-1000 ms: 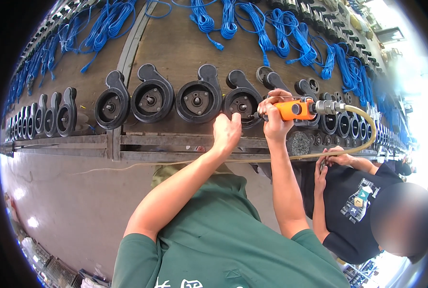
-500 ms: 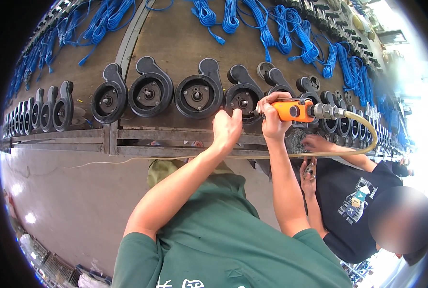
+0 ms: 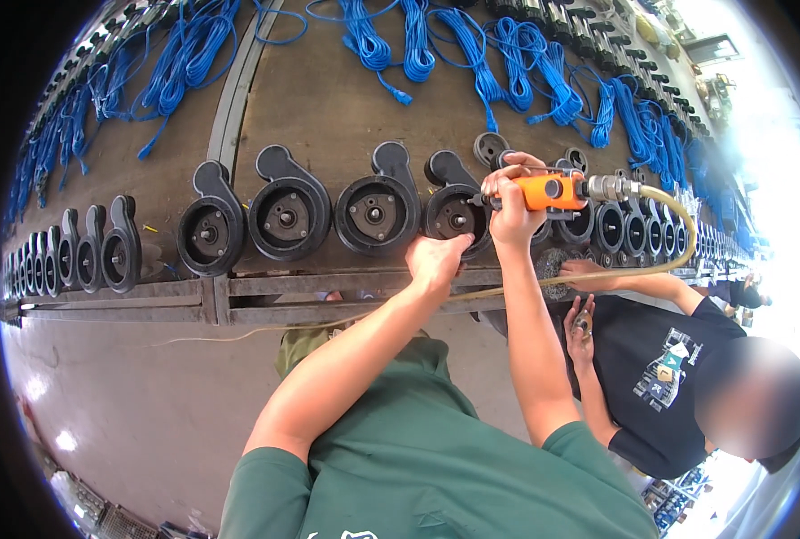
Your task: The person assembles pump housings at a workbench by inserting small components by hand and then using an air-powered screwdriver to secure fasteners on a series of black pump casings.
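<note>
Black housing (image 3: 454, 216) near bench edge (image 3: 328, 283)

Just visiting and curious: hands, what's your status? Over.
Right hand gripping orange tool, its nose at the black housing. Left hand at housing's near rim. Tan hose looping clear of the housing.

This is a workshop. Round black housings (image 3: 378, 216) line the near edge of a long brown workbench (image 3: 328, 108), coiled blue cables (image 3: 365, 36) its far part. An orange hose-fed tool (image 3: 544, 190) is above it.
</note>
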A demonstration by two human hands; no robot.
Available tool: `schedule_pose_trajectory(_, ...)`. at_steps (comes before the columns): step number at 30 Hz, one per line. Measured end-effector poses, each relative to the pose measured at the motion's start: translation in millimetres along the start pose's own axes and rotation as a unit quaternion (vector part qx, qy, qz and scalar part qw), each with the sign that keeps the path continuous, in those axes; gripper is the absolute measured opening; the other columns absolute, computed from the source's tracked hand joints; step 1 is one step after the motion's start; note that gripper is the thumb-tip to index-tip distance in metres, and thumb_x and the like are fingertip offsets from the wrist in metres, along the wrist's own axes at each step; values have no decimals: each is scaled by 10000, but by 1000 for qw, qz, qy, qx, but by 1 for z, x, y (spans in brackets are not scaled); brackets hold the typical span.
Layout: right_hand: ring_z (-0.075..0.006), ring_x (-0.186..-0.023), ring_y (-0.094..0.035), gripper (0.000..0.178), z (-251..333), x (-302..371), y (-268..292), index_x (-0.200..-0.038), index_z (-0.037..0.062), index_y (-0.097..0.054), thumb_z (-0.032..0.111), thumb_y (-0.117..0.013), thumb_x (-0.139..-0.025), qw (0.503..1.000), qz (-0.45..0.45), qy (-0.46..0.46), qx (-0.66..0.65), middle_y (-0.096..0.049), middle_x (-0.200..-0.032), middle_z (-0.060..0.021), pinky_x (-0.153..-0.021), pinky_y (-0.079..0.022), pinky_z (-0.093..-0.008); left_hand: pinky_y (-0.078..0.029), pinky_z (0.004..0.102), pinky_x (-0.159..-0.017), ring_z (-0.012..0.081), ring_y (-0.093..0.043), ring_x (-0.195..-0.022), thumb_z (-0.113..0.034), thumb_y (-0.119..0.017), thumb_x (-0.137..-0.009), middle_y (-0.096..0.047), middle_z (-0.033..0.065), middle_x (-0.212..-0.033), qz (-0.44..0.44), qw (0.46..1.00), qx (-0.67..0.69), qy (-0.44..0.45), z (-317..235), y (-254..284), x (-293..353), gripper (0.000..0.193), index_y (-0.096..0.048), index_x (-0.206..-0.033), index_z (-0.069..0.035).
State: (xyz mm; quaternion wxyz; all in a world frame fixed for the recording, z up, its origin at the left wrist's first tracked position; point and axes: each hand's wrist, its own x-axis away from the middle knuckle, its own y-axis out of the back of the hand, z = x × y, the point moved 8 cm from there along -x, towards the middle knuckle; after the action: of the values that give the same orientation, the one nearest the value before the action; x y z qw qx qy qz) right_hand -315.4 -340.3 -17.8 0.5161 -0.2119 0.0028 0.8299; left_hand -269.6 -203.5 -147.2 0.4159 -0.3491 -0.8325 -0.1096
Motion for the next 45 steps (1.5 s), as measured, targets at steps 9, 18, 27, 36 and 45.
schedule_pose_trajectory(9,-151,-622,-534,242,-3,0,-6,-1074,-16,-511,-18,-511,-832,1000,7,-3,-3,-535,-726,-69,-641,-492,-320,-444,313,-466,143,-543,-485,-230,-826,-772,-610,44,-619,3,999,-28,-16,8,1,-8,314,-642,-661,0)
schedule_pose_trajectory(18,-144,-640,-533,216,-6,3,-13,-1044,-14,-519,9,-534,-829,999,40,-26,24,-542,-744,-77,-649,-489,-304,-463,319,-516,138,-548,-522,-325,-817,-785,-598,34,-629,-11,997,-47,-63,15,-1,-15,391,-653,-729,26)
schedule_pose_trajectory(27,-158,-671,-581,243,73,-2,33,-1062,-54,-517,-2,-552,-827,996,-12,55,76,-584,-807,-91,-699,-501,-303,-471,254,-709,122,-533,-838,-11,-709,-840,-552,56,-966,39,901,-133,-411,-90,4,103,335,-577,-1147,-31)
schedule_pose_trajectory(36,-155,-630,-550,157,93,-12,147,-957,-53,-535,-7,-525,-807,998,-57,35,0,-563,-815,-104,-649,-478,-301,-390,499,-1053,407,-420,-1295,-282,-829,-721,-480,208,-1423,2,617,-580,-532,-111,-133,55,523,-707,-1189,-87)
schedule_pose_trajectory(45,-132,-706,-593,123,49,-19,158,-963,-36,-565,-19,-557,-842,999,-29,-21,-18,-577,-1001,-84,-689,-496,-292,-335,499,-1086,394,-377,-1325,-428,-876,-626,-448,223,-1459,-79,573,-670,-466,-112,-155,41,580,-759,-1152,-212)
